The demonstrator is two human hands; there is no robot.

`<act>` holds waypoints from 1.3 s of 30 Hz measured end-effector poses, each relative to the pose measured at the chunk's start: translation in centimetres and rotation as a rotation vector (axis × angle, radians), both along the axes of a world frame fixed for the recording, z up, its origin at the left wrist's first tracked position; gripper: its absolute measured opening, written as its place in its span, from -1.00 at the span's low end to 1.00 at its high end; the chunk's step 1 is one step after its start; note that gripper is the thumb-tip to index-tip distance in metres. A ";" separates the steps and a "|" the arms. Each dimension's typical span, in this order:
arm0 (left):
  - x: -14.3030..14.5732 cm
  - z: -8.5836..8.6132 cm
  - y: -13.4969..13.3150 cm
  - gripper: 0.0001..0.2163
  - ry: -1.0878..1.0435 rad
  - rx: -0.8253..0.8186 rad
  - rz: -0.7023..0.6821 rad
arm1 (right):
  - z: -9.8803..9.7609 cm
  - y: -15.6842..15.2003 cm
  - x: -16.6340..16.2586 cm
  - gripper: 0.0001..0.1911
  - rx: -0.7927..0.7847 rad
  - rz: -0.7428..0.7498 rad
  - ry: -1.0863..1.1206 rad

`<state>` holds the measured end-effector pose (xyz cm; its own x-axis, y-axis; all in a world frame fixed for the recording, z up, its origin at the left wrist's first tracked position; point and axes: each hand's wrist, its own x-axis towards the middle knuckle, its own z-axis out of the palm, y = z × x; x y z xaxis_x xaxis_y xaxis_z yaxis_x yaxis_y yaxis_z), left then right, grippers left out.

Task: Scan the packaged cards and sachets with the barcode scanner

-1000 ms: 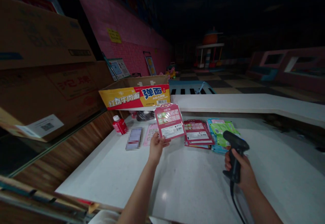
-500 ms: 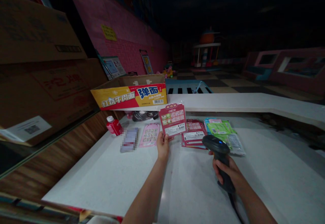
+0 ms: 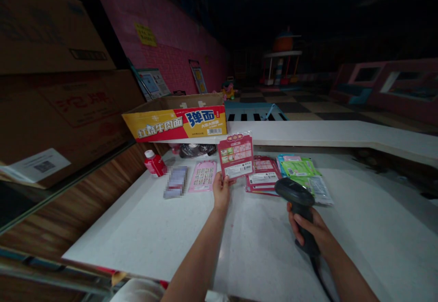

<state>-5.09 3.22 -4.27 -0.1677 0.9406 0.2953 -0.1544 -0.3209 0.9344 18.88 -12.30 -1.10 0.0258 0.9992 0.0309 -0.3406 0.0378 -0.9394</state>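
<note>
My left hand (image 3: 221, 191) pinches the bottom edge of a red sticker packet (image 3: 236, 156) and holds it upright above the white counter (image 3: 143, 229), barcode label facing me. My right hand (image 3: 310, 229) is wrapped round the grip of a black barcode scanner (image 3: 294, 192), whose head points toward the packet from the right. A stack of similar red packets (image 3: 263, 179) lies flat just behind and between both hands. Green and blue packets (image 3: 301, 169) lie to its right. A pink packet (image 3: 203, 176) lies to the left of the held one.
A yellow-and-red noodle carton (image 3: 178, 122) sits on the raised ledge at the back. A small red bottle (image 3: 154, 163) and a blurred card stack (image 3: 175, 182) lie at the left. Large cardboard boxes (image 3: 65, 106) fill shelves on the left. The scanner's cable (image 3: 320, 277) trails toward me.
The red packet has been lowered and moved slightly away from me. My right hand has brought the scanner leftward and closer to the packet.
</note>
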 end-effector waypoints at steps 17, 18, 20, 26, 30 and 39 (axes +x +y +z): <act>-0.1 1.1 -1.5 -0.40 -0.133 -0.015 -0.131 | -0.2 1.7 1.5 -0.62 -0.038 -0.181 0.197; -0.2 1.4 -1.9 -0.41 -0.132 -0.041 -0.152 | -0.2 1.8 1.6 -0.61 -0.040 -0.201 0.219; -0.2 2.1 -2.9 -0.44 -0.115 -0.099 -0.210 | -0.1 1.9 1.8 -0.61 -0.036 -0.255 0.254; 1.7 3.8 -3.9 -0.47 -0.080 -0.204 -0.232 | 0.5 1.7 1.5 -0.61 -0.028 -0.322 0.311; 4.3 3.7 -2.7 -0.53 -0.018 -0.193 -0.139 | 0.3 1.8 1.6 -0.61 -0.033 -0.328 0.303; 5.0 2.5 -2.1 -0.70 0.845 -0.218 0.175 | 0.2 2.1 1.6 -0.59 -0.049 -0.340 0.319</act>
<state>-0.05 1.07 -1.82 -0.1213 0.9717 0.2027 0.6484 -0.0770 0.7574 20.44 -10.24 -0.87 0.3527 0.9324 -0.0793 -0.5889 0.1553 -0.7932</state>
